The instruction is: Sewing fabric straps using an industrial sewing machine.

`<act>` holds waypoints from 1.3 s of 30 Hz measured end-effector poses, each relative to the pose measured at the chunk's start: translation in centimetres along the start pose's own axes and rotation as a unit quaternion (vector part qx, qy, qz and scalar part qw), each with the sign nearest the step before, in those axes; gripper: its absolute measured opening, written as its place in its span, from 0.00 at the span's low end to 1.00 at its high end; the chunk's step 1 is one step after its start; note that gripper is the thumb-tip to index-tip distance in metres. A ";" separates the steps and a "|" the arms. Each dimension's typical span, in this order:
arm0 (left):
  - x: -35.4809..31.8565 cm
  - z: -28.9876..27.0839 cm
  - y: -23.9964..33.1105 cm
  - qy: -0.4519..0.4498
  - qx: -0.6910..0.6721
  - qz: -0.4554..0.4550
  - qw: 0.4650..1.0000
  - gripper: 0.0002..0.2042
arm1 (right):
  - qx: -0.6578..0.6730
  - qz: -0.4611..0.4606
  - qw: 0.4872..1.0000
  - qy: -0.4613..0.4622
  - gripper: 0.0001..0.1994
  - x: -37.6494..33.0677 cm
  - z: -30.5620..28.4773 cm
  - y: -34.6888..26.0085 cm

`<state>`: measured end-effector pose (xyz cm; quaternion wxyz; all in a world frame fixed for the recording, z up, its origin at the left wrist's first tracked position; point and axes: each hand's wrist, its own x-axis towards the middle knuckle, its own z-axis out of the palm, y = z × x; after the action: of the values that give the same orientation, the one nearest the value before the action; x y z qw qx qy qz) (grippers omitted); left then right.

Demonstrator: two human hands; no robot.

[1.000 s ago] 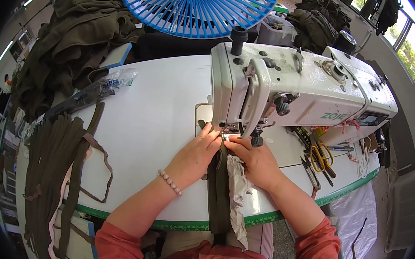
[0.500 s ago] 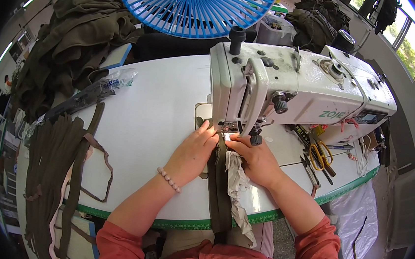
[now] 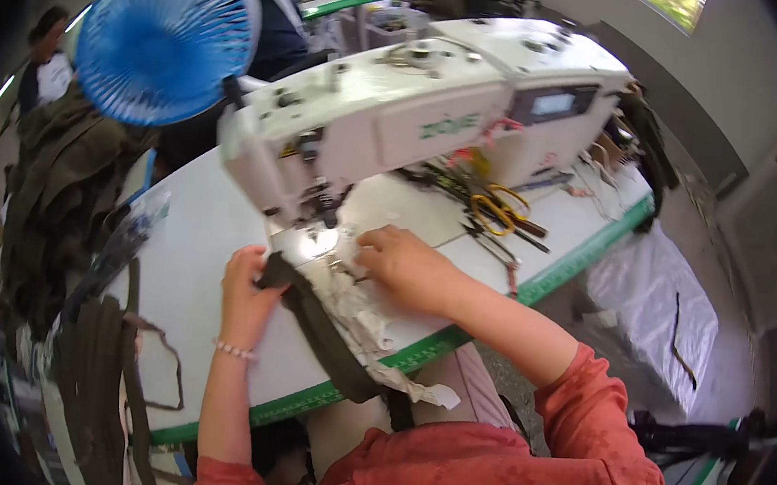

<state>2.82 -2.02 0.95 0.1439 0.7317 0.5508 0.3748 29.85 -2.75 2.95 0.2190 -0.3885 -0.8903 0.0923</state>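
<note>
Below the needle area of a white sewing machine, my left hand pinches the upper end of a dark olive fabric strip. The strip runs down across the table's front edge toward my lap. My right hand lies to the right of the needle, its fingers curled at the upper part of a crumpled off-white strip. That strip trails beside the olive one and over the edge. The right fingertips are partly hidden and blurred. A lit spot glows under the machine head, between my hands.
Yellow-handled scissors and thread snips lie right of my right hand. Olive strips hang at the left, near a dark fabric heap. A blue fan stands behind. The table has a green edge.
My view has turned to the right. My left hand has moved away from the needle, drawing the olive strip's end out to the left. My right hand has shifted off the olive strip.
</note>
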 end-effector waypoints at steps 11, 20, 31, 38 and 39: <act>-11.6 0.8 5.8 0.058 0.010 0.004 0.998 0.17 | 0.149 0.270 0.916 0.255 0.09 -34.1 3.1 5.8; -14.6 7.5 19.7 0.035 -0.291 0.018 0.956 0.09 | -0.062 0.692 0.707 0.128 0.22 -58.1 8.7 18.4; -18.0 14.1 25.1 -0.021 -0.067 -0.142 0.987 0.05 | -0.254 0.758 0.584 0.142 0.24 -73.9 -0.9 28.5; -18.8 12.1 23.3 -0.087 -0.113 -0.146 0.979 0.08 | -0.088 0.773 0.624 0.068 0.34 -73.1 -4.5 27.4; -19.1 12.2 23.8 -0.105 -0.165 -0.165 0.967 0.09 | -0.146 0.767 0.619 0.084 0.35 -77.2 -3.3 26.5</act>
<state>25.96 -25.36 0.13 0.3793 0.6320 0.5767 0.3523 95.11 -41.21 -27.57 0.0834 -0.9631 -0.2483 0.0625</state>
